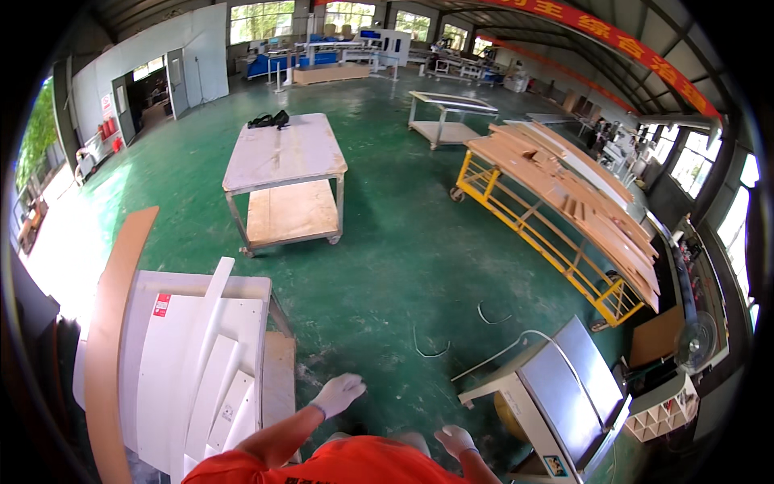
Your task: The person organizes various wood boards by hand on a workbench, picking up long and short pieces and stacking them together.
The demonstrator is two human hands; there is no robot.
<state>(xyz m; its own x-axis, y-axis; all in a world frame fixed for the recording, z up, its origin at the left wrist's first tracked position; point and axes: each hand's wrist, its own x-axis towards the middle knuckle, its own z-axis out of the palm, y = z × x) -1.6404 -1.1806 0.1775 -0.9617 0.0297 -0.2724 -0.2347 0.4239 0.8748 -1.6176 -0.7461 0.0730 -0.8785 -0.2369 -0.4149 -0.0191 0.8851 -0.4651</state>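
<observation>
White panels [211,383] near left hand [339,394], right hand [456,440] farther; cannot tell whether fingers closed.

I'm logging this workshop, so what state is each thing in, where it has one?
Left hand: gloved, nothing seen in its grip
Right hand: gloved, nothing seen held
White panels: laid overlapping
Yellow cart: loaded with brown boards
Light-topped cart: bearing a black item
Grey door: standing open
Fan: running or not, cannot tell

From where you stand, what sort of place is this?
Probably a woodworking workshop: flat brown boards cover a yellow metal trolley, flat white panels lie at left, and blue-and-white machinery stands far back.
</observation>
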